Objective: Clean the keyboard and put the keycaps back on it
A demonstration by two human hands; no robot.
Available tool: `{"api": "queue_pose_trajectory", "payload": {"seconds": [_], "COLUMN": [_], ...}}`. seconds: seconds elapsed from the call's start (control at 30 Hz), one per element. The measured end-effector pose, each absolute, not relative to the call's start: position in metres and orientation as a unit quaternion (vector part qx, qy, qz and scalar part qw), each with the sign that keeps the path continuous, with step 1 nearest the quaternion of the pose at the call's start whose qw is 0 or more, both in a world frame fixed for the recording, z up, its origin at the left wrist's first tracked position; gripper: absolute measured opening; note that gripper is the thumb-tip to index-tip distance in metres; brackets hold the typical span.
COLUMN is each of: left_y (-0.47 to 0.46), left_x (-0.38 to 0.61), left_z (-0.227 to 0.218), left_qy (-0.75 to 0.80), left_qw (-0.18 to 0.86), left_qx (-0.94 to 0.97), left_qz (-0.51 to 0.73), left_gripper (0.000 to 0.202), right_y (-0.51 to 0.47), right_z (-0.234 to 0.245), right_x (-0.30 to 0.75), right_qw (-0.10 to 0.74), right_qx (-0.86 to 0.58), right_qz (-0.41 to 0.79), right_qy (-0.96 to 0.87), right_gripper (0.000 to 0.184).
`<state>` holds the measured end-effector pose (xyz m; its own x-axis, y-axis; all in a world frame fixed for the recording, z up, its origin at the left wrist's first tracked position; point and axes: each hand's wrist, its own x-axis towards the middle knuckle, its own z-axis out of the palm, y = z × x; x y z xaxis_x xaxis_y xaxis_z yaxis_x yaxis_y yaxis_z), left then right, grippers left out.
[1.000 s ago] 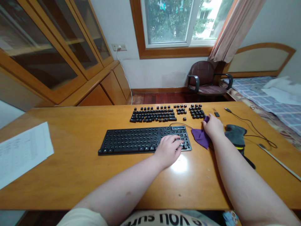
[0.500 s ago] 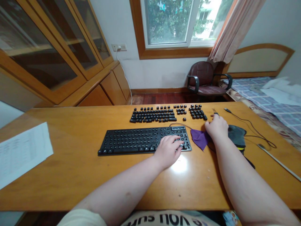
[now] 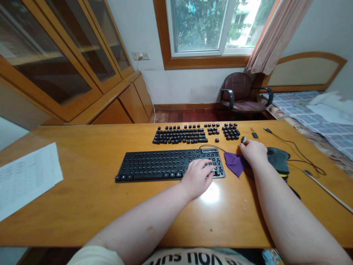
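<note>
- Counter: a wide bare stretch lies between the paper sheet and the keyboard, open from far edge to near edge.
- Near strip: bare wood in front of the keyboard, crossed only by the two forearms.
- Keyboard: a low bar across the middle, with the left grip lying flat on its right end.
- Loose keycaps: rows along the far side. A narrow lane separates them from the keyboard, and a single keycap sits in it.
- Purple cloth: touches the keyboard's right end and is bunched under the right grip, so there is no gap there.
- Right end: cluttered with a dark grey object, a black cable and a thin pale rod, with only small bare pockets between them.
</note>
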<state>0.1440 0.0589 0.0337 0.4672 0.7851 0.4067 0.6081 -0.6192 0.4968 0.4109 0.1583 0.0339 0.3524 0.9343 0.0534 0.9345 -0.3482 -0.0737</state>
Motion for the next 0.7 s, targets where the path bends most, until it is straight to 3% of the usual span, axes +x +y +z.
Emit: {"api": "queue_pose_trajectory", "payload": {"seconds": [0.53,0.7], "left_y": [0.059,0.060], "left_x": [0.144,0.143], "left_z": [0.034,0.034], "left_qy": [0.409,0.411], "left_qw": [0.144,0.145], "left_qx": [0.843,0.841], "left_qz": [0.319,0.320], "left_gripper": [0.025,0.026], "right_y": [0.155,0.170], "right_z": [0.036,0.046], "right_x": [0.417,0.430], "right_qw": [0.137,0.073], "right_qx": [-0.835,-0.832], "right_qz": [-0.059,-0.056], "right_qy": [-0.530,-0.548], "right_gripper": [0.041,0.042]}}
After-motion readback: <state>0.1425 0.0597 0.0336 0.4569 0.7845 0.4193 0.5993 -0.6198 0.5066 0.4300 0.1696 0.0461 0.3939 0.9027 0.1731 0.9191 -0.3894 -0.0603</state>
